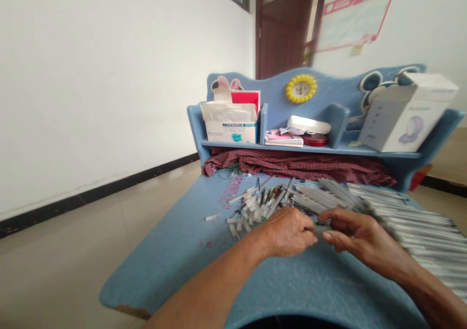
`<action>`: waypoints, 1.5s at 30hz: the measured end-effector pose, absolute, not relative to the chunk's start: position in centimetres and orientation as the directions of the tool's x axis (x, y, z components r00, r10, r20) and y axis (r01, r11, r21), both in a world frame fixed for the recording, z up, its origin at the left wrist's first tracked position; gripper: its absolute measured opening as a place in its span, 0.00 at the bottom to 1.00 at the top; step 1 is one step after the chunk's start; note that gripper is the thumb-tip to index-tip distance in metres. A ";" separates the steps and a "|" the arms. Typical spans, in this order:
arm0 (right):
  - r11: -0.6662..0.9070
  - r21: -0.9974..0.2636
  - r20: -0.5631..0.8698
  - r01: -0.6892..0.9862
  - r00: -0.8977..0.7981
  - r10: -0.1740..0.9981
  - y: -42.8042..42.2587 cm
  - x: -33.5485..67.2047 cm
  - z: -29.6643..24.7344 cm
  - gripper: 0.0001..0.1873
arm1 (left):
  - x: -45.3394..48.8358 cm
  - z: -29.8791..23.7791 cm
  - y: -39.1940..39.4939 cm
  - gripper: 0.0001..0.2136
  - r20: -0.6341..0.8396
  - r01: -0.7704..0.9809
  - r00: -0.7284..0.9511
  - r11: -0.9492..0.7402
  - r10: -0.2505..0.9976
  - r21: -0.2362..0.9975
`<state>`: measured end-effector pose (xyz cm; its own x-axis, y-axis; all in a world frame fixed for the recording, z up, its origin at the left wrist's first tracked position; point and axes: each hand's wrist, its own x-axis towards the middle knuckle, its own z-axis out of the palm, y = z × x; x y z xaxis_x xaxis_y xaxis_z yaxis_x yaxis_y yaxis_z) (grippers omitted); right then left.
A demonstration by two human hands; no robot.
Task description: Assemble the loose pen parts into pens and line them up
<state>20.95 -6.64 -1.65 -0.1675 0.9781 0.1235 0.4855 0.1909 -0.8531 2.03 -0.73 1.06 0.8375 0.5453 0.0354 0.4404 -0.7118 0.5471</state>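
My left hand [292, 231] is closed in a pinch just above the blue tabletop; whatever lies in its fingers is hidden. Facing it, my right hand [359, 234] has its thumb and forefinger curved and apart. A small greyish blur [319, 228] shows between the two hands, too smeared to name. Beyond my left hand lies a heap of white pen caps [251, 210] mixed with dark pen parts [272, 193]. Clear pen barrels [315, 197] are piled behind the hands. To the right of my right hand, many pale pens or barrels [423, 227] lie side by side in rows.
The blue table [164, 265] has a chipped front-left edge. A checked cloth [292, 166] lies under the back shelf [233, 145]. On the shelf are a mask box [231, 130], papers [283, 140], a red tin [314, 140] and a white carton [394, 119]. One cap [211, 217] lies apart.
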 end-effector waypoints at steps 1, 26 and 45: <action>0.221 -0.832 0.140 0.510 -0.193 0.971 -6.7 20.9 -1.7 0.14 | 2.0 1.1 -0.7 0.09 0.026 0.444 0.838 -0.708 0.545 0.549; 0.128 -0.818 0.076 0.561 -0.116 0.990 -6.7 21.3 -1.7 0.17 | -6.4 4.1 6.0 0.04 -0.063 0.931 0.343 -0.331 0.937 0.152; 0.181 -0.736 0.024 0.652 -0.241 0.970 -7.1 19.8 -2.0 0.13 | -3.7 4.1 3.3 0.04 -0.250 0.883 0.468 -0.448 0.847 0.137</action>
